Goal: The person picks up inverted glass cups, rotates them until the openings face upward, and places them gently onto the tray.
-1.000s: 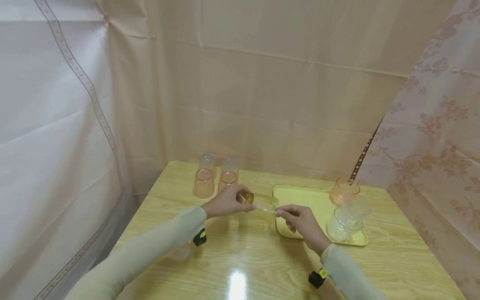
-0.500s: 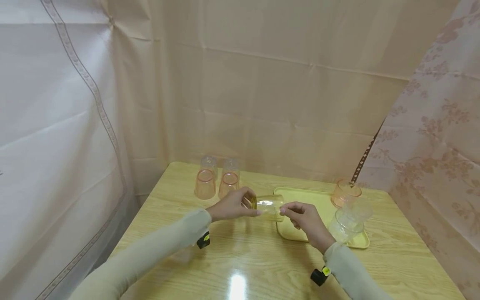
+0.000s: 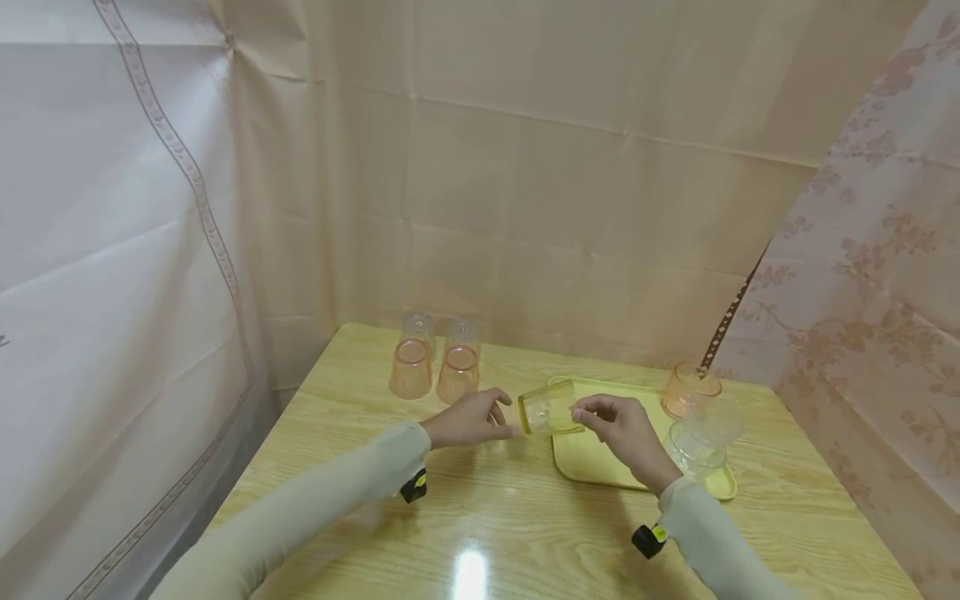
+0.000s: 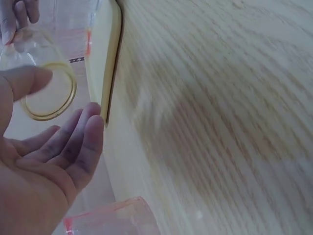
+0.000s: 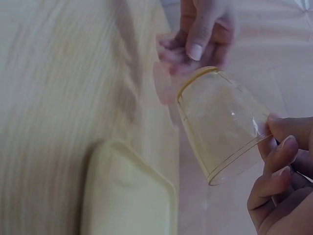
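Right hand [image 3: 626, 433] fingers pinch the yellow cup [image 3: 550, 409], seemingly unlabelled; left hand [image 3: 468, 421] fingers spread.

Staged recording booth, not a lived-in room: wood-grain table [image 3: 525, 533] boxed in on 3 sides by hung cloth, i.e. plain beige sheets [image 3: 570, 167] at back/left, floral curtain [image 3: 877, 283] at right. No furniture/walls visible otherwise.

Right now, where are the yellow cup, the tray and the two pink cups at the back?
yellow cup [image 3: 550, 410], head view, its side wall.
tray [image 3: 600, 467], head view, bare floor near the front rim.
pink cups [image 3: 411, 379], head view, wall of the left one, upside down.
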